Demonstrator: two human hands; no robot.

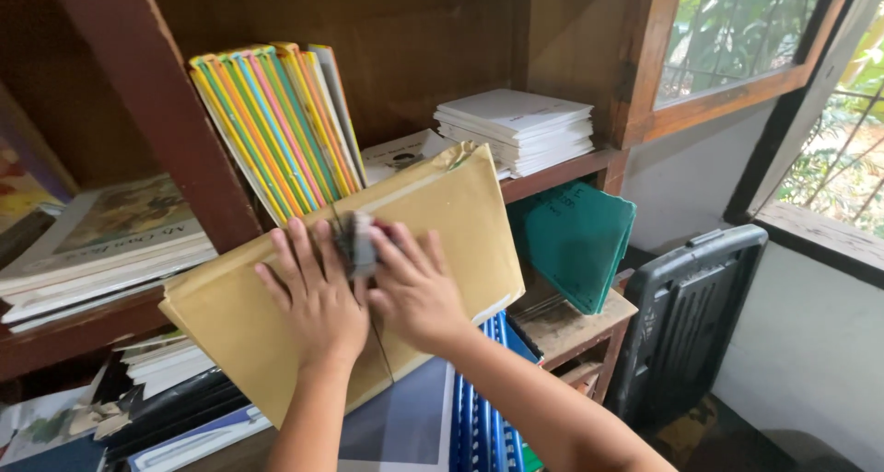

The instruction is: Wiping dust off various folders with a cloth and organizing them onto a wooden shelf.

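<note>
A large tan paper envelope (451,223) lies tilted against the front of a wooden shelf, its upper end near the shelf board. My left hand (313,292) presses flat on its middle with fingers spread. My right hand (414,288) rests beside it, fingers on the envelope. Between the two hands sits a small grey object (356,242) with a thin dark cord hanging down; I cannot tell which hand grips it.
Colourful thin books (276,127) lean on the wooden shelf (571,170), with a white paper stack (516,127) to their right. Old books (101,246) lie at left. Green folders (575,237), blue spiral-bound files (479,407) and a black plastic chair (686,315) stand lower right.
</note>
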